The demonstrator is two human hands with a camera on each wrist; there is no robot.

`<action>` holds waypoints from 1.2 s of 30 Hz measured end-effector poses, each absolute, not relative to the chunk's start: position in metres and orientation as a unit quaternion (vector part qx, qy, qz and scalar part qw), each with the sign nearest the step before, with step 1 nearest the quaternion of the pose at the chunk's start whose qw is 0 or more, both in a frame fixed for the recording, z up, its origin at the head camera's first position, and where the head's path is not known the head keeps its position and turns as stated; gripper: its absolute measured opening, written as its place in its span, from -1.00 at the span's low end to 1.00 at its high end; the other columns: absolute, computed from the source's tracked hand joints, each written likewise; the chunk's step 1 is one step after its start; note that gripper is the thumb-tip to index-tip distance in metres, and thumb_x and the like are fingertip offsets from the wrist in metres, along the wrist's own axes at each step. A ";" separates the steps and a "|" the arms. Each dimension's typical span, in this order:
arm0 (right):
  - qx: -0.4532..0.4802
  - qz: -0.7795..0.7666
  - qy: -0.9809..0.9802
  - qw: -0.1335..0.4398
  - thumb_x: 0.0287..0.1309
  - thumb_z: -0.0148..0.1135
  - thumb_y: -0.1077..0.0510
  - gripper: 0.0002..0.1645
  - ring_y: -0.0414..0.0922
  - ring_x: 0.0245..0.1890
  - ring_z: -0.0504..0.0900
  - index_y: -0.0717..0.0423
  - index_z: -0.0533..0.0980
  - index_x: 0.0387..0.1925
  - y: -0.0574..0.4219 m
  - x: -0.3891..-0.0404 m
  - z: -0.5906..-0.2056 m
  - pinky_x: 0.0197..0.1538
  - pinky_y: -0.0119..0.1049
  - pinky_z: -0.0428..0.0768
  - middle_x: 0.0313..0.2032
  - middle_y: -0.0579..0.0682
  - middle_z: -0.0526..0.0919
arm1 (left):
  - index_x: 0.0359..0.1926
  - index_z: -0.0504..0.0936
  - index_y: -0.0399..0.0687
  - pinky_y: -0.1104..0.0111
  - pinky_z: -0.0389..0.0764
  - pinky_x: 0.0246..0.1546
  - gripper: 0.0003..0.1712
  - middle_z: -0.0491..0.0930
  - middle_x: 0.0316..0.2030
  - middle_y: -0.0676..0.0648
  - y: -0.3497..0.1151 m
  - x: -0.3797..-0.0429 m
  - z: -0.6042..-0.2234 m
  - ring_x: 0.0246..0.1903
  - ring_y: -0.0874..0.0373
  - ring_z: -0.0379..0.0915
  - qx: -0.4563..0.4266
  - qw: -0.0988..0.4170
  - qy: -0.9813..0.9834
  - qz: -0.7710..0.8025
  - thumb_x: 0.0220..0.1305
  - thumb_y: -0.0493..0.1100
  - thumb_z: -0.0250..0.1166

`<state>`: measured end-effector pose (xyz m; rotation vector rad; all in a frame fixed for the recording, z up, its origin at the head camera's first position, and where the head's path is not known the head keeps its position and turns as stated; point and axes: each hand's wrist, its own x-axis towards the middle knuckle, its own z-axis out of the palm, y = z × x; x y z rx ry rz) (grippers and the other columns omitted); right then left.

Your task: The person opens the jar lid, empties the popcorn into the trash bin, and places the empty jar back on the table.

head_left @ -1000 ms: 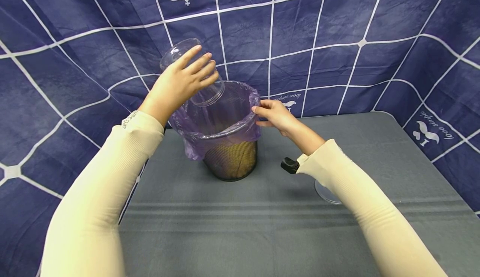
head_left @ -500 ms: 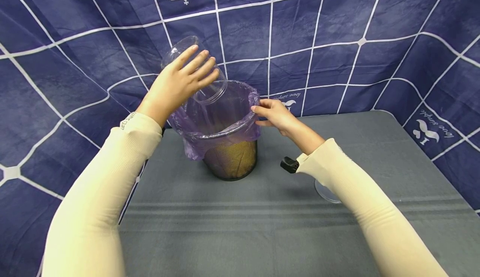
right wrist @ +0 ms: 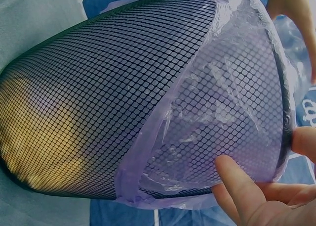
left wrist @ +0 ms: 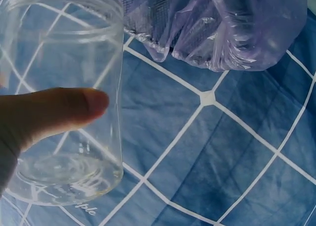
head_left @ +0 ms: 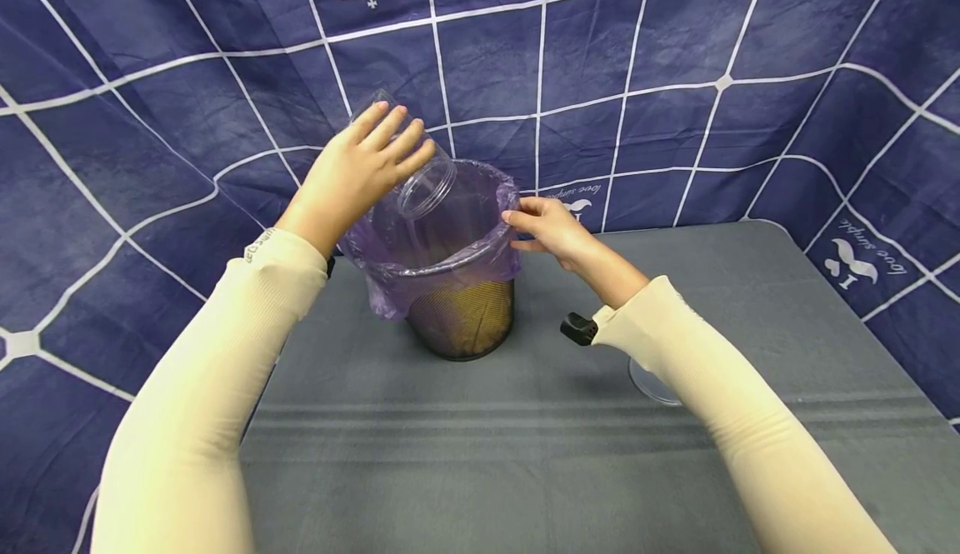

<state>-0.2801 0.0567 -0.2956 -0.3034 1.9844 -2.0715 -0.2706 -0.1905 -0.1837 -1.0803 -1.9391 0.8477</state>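
Observation:
My left hand grips a clear plastic jar, tilted with its open mouth down toward a black mesh trash can. In the left wrist view the thumb lies across the side of the jar, which looks empty. A purple trash bag lines the can and folds over its rim. At the rim's right side my right hand holds bag and rim between thumb and fingers. Yellowish contents show through the mesh near the bottom in the right wrist view.
A clear round lid-like disc lies on the grey tabletop, partly behind the right sleeve. Blue cloth with white lines hangs behind and at both sides. A black device sits at the right wrist.
The jar's base has swung down and its mouth has shifted slightly right over the can, as my left hand turned. My right hand and the trash can have stayed in place.

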 end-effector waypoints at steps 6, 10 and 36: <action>-0.110 -0.708 0.686 0.128 0.21 0.02 0.22 -0.54 -0.08 -0.08 0.44 0.49 0.29 0.06 0.056 -0.282 -0.297 -0.11 -0.28 0.52 -0.09 0.16 0.41 | 0.05 0.36 -0.21 0.07 0.20 0.10 -0.60 0.37 0.01 -0.25 -0.192 -0.269 -0.187 0.02 -0.18 0.26 -0.390 0.412 -0.769 0.296 0.23 -0.41 -0.20; -0.114 -0.709 0.685 0.126 0.21 0.04 0.21 -0.54 -0.05 -0.07 0.45 0.48 0.30 0.04 0.057 -0.281 -0.297 -0.12 -0.28 0.52 -0.05 0.19 0.41 | 0.11 0.31 -0.28 0.02 0.25 0.04 -0.44 0.35 0.02 -0.30 -0.196 -0.267 -0.188 0.01 -0.23 0.26 -0.357 0.385 -0.803 0.282 0.05 -0.27 0.21; -0.107 -0.708 0.685 0.134 0.22 0.02 0.21 -0.51 0.02 0.01 0.41 0.46 0.27 0.10 0.056 -0.281 -0.295 -0.12 -0.29 0.52 0.03 0.20 0.37 | 0.15 0.19 -0.05 0.38 0.41 -0.08 0.07 0.39 -0.14 -0.02 -0.179 -0.233 -0.203 -0.12 0.17 0.42 -0.153 0.245 -0.889 -0.356 -0.40 0.22 0.48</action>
